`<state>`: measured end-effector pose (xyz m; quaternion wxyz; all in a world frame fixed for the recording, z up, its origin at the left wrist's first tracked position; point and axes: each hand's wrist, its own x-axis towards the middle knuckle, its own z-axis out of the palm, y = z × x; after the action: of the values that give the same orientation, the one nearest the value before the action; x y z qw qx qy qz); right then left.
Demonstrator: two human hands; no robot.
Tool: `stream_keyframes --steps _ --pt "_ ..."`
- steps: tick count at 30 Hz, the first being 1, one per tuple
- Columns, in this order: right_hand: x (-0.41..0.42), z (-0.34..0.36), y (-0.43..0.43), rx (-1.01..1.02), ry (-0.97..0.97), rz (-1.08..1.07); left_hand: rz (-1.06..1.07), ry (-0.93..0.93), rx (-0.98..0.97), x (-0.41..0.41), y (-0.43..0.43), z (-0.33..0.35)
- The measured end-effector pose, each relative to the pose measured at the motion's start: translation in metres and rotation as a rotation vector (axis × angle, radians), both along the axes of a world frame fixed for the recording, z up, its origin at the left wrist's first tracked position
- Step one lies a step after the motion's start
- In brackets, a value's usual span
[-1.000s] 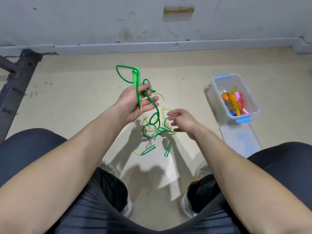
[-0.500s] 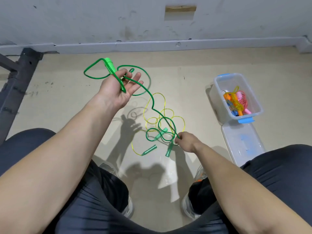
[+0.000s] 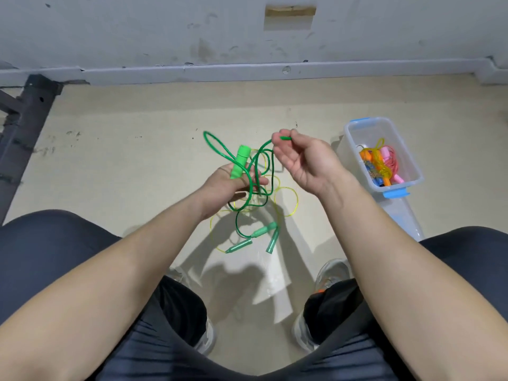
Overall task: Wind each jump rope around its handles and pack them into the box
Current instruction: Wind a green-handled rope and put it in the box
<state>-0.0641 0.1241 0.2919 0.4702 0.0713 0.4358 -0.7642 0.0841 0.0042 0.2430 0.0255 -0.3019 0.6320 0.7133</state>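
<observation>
My left hand (image 3: 229, 185) holds a bright green handle (image 3: 240, 164) of a green jump rope (image 3: 255, 171) above the floor. Its cord loops out past the handle and runs across to my right hand (image 3: 305, 160), which pinches the cord between thumb and fingers at about the same height. The rest of the cord hangs down to the floor. Below the hands lie green handles (image 3: 265, 231) and a thin yellow rope (image 3: 286, 200), tangled together. The clear plastic box (image 3: 354, 133) with blue clips stands at the right and holds wound orange, pink and yellow ropes (image 3: 380, 166).
The box's clear lid (image 3: 404, 215) lies on the floor just in front of the box. A dark metal frame (image 3: 24, 119) stands at the left by the grey wall. My knees and shoes (image 3: 330, 273) frame the bottom, with a clear plastic bag (image 3: 264, 270) between the feet.
My right hand has risen from the floor pile with the green cord pinched in it. My left hand has come down and to the right, toward the centre, with the handle.
</observation>
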Motion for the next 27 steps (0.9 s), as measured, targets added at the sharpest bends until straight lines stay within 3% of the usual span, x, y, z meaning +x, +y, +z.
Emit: stream_keyframes --steps 6,11,14,16,18,23,27 --pt "-0.011 -0.009 0.001 -0.042 0.022 -0.105 0.04 0.055 0.143 -0.005 0.005 0.027" --pt "0.001 -0.049 0.017 0.528 0.34 -0.121 0.291 0.223 0.386 -0.019 -0.005 0.053" --pt "0.026 -0.093 0.033 0.725 0.44 0.18 0.397 0.27 0.511 -0.026 -0.007 0.066" --pt "0.043 -0.107 0.036 0.731 0.566 0.499 0.432 0.288 0.571 -0.029 -0.005 0.072" --pt "0.058 -0.106 0.029 0.667 0.649 0.635 0.434 0.306 0.573 -0.031 -0.003 0.073" --pt "0.08 -0.113 0.02 0.702 0.626 0.736 0.523 0.355 0.398 -0.033 -0.021 0.065" --pt "0.061 -0.088 0.025 0.609 0.425 0.594 0.529 0.18 -0.239 -0.023 -0.049 0.032"
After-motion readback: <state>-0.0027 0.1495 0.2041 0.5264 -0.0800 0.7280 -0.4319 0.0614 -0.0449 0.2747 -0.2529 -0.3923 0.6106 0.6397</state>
